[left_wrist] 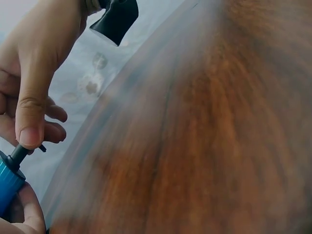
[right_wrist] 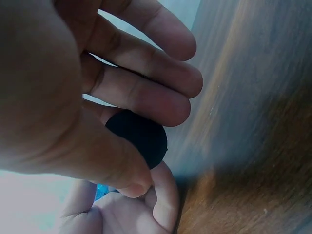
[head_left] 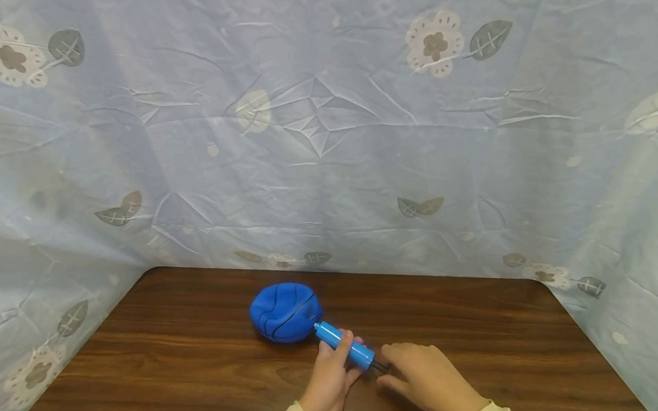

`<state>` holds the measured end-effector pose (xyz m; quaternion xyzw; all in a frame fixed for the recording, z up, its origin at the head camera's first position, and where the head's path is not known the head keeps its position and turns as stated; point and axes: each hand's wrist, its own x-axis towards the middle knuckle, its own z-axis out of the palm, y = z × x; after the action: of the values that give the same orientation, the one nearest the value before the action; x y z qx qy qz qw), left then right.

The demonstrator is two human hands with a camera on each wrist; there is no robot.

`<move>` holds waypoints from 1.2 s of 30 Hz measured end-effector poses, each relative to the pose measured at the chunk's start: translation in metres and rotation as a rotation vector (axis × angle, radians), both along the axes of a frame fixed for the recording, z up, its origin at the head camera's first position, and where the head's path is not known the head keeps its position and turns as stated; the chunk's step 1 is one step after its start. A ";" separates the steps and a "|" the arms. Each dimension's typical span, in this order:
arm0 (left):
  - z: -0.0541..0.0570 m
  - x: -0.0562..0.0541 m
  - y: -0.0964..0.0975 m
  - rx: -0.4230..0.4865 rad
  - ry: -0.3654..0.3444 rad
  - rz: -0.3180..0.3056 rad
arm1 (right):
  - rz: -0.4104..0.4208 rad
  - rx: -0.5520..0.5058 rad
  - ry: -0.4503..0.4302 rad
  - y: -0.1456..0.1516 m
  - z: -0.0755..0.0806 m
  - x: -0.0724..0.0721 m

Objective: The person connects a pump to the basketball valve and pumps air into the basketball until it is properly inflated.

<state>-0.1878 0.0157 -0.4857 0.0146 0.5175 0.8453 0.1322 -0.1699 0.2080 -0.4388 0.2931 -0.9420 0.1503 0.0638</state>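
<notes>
**Q:** Report the location of the ball.
**A:** The blue ball (head_left: 286,312) is on the tabletop (head_left: 144,346), left of centre and closer to the far edge than to my hands. The blue pump (head_left: 329,335) slants from it toward the near edge.

**Q:** Report the state of the hands.
**A:** My left hand (head_left: 328,382) is wrapped around the pump barrel. My right hand (head_left: 427,377) pinches the black handle (right_wrist: 139,139) between thumb and fingers. The hands work at opposite ends of the barrel, close together.

**Q:** Which steps are complete?
**A:** The pump is in hand and lined up, its nozzle end (head_left: 317,325) right at the ball's near side. I cannot confirm that it is seated in the valve; the joint is too small to read. A short length of rod (left_wrist: 19,155) shows outside the barrel.

**Q:** Which steps are left?
**A:** The ball's outline is flattened and uneven, so I judge it underfilled. Most of the pumping appears outstanding, as does separating the pump from the ball afterward.
</notes>
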 end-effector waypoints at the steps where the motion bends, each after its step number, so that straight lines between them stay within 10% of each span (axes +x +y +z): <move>1: 0.000 0.001 0.000 0.004 0.001 -0.003 | -0.001 -0.005 -0.002 0.000 0.000 0.000; 19: 0.000 -0.003 -0.007 0.068 0.017 0.079 | -0.045 -0.133 0.012 -0.004 0.001 -0.001; 30: -0.005 -0.004 -0.008 0.232 -0.022 -0.026 | -0.096 -0.115 0.023 -0.003 0.000 -0.001; 36: -0.004 -0.004 -0.006 0.151 0.010 0.045 | -0.086 -0.102 0.030 -0.004 -0.001 0.001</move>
<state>-0.1922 0.0095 -0.4902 0.0173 0.4531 0.8846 0.1092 -0.1688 0.2043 -0.4400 0.2509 -0.9439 0.1907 0.0992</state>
